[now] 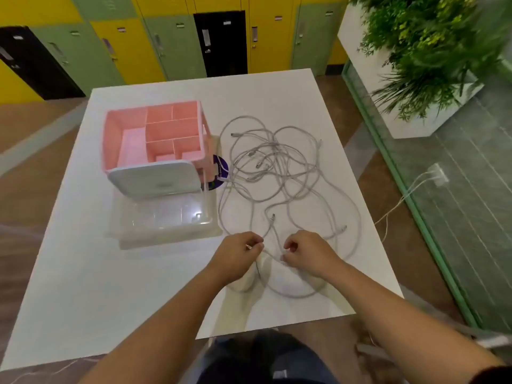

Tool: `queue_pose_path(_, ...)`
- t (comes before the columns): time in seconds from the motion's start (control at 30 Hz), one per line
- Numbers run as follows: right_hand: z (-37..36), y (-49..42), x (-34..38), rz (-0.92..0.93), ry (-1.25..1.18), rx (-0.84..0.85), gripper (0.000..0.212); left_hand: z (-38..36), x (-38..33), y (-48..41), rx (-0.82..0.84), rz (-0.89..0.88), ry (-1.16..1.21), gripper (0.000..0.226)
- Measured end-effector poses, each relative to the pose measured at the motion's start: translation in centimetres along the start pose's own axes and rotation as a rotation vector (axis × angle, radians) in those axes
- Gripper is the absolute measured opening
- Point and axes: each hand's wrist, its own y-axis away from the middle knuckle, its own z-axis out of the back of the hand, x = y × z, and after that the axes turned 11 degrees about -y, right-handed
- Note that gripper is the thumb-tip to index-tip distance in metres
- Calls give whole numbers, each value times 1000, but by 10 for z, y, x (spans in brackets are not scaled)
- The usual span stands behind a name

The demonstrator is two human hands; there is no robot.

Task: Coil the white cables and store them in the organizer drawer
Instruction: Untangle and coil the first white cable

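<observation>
Cable, one white strand [273, 257], hangs between my two hands near the 6 o'clock edge of the bench [110, 286]. My left hand [238, 256] is curled, and its fingers [256, 241] pinch the strand close to a pale tip that pokes out toward 9 o'clock. My right hand [307, 253] is curled too, with its fingers [289, 246] nipping the same strand. The held length runs roughly from 9 to 3 o'clock and sags a little. A loose loop [293, 293] of cable lies on the bench just below my wrists.

The rest of the white cables [277, 167] lie in a tangle of wide loops at 2 to 3 o'clock on the bench, reaching right down to my hands. One connector end [273, 216] points toward 12 o'clock just beyond my fingers. Another [343, 228] points toward 2 o'clock.

The pink organizer [155, 134] stands at 10 o'clock with its open compartments facing up. A white rounded panel [155, 178] sits on its near side. Its clear drawer [166, 217] is pulled out toward 6 o'clock, and I can't make out anything lying in it. A dark round label [221, 173] sits between the organizer and the tangle, with a cable across it. Its small pale writing is too blurred to read.

Yellow, green and black lockers [177, 45] line the wall at 12 o'clock, and a leafy plant [432, 45] stands at 2 o'clock.
</observation>
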Motion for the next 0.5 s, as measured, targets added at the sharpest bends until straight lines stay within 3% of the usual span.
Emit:
queue_pose_path(0.13,-8,4,-6,8,111,41,7,-13,-1,-1,105,57,-44,33)
queue_pose_path(0.23,-9,6,-6,82,43,36,9,-19,-9,-2,133,91,-59,38)
queue_pose_path(0.33,-4,8,-2,108,-140,45,10,-22,-20,-3,98,92,56,36)
queue_pose_path(0.43,6,10,0,125,-244,110,12,-24,-30,-3,38,80,213,11)
queue_pose_path(0.5,17,10,-4,95,-306,137,12,-22,-35,-4,-17,80,253,17)
